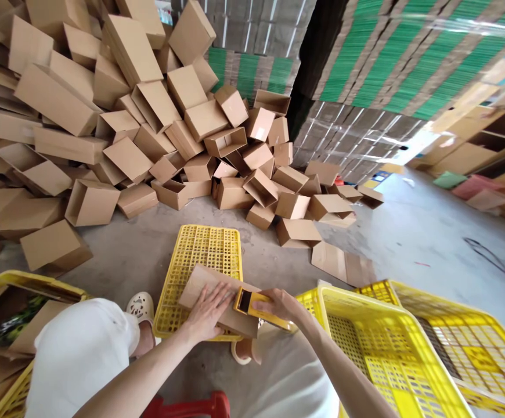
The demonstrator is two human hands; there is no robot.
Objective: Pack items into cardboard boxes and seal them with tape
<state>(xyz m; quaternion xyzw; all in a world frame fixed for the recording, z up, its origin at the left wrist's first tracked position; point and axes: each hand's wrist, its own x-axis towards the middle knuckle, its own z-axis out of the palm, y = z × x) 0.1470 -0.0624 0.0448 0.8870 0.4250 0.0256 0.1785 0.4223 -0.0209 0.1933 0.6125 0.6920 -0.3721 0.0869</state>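
Cardboard piece [198,284] on yellow crate [211,244], box-strewn room

Crate sits upside down on grey floor [278,267], perforated base as work surface; cardboard lies across its near right part. Left hand [209,310] flat on cardboard, fingers slightly spread, grasping nothing. Right hand [278,305] closed around yellow-black tool [244,302] over cardboard. Box heap [148,104] ahead, green-banded stacks [383,52] behind, open yellow crates [361,354] right.

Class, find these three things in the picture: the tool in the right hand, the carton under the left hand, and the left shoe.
Tool [244,301]: head view, on its dark patch near one end.
Carton [194,284]: head view, on its bare left part.
Left shoe [140,306]: head view, on its upper.
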